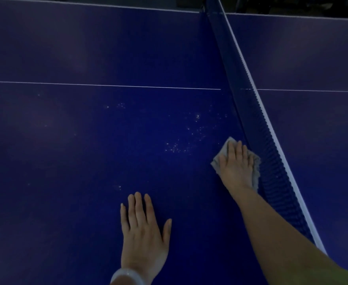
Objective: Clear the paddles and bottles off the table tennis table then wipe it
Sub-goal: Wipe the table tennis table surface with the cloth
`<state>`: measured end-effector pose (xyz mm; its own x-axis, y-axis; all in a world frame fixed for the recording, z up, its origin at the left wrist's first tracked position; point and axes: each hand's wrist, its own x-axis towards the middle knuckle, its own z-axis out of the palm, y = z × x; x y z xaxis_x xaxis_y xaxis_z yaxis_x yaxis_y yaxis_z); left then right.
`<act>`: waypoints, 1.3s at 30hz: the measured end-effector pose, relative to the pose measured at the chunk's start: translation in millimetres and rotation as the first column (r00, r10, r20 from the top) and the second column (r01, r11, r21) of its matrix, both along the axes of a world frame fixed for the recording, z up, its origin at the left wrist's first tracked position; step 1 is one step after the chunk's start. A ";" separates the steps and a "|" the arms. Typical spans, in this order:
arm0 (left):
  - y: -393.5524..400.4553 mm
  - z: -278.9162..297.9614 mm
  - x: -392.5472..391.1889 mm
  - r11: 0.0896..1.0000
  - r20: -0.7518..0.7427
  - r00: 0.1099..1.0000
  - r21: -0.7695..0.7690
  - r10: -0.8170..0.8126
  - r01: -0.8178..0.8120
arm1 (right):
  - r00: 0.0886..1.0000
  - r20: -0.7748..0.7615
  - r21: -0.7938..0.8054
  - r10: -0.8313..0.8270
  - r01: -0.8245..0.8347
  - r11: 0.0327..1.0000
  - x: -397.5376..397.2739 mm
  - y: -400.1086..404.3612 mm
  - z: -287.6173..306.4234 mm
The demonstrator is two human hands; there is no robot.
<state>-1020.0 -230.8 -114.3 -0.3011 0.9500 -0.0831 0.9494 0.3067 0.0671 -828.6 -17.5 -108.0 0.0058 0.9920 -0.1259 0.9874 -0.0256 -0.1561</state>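
Nearest, the left hand point(143, 229) lies flat with fingers straight on the dark blue table tennis table point(66, 151), a pale bangle point(125, 275) at its wrist. Farther on, the right hand point(237, 164) presses, fingers extended, on a crumpled grey cloth point(217, 161) just beside the blue net point(271, 161). Tiny pale specks point(175, 147) dot the surface beyond; a thin white centre line point(107, 85) crosses farther off.
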 end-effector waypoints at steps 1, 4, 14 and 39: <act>0.0 -0.6 -0.5 1.000 -0.001 1.000 0.000 0.004 -0.004 | 0.999 0.003 0.000 0.043 -0.043 0.999 -16.9 5.0 1.5; 0.7 -0.5 -2.9 1.000 -0.004 1.000 0.000 0.006 -0.006 | 0.919 0.016 -0.001 0.394 -0.394 0.919 -58.0 -26.2 1.7; 2.0 3.2 1.1 0.999 0.050 0.999 -0.048 0.008 -0.006 | 1.000 -0.010 0.046 -0.011 0.011 0.999 2.1 -14.2 -5.3; 193.0 4.0 -101.0 0.979 0.060 0.977 0.005 0.202 -0.203 | 0.975 -0.132 0.154 -0.180 0.200 0.968 -15.9 79.3 -8.8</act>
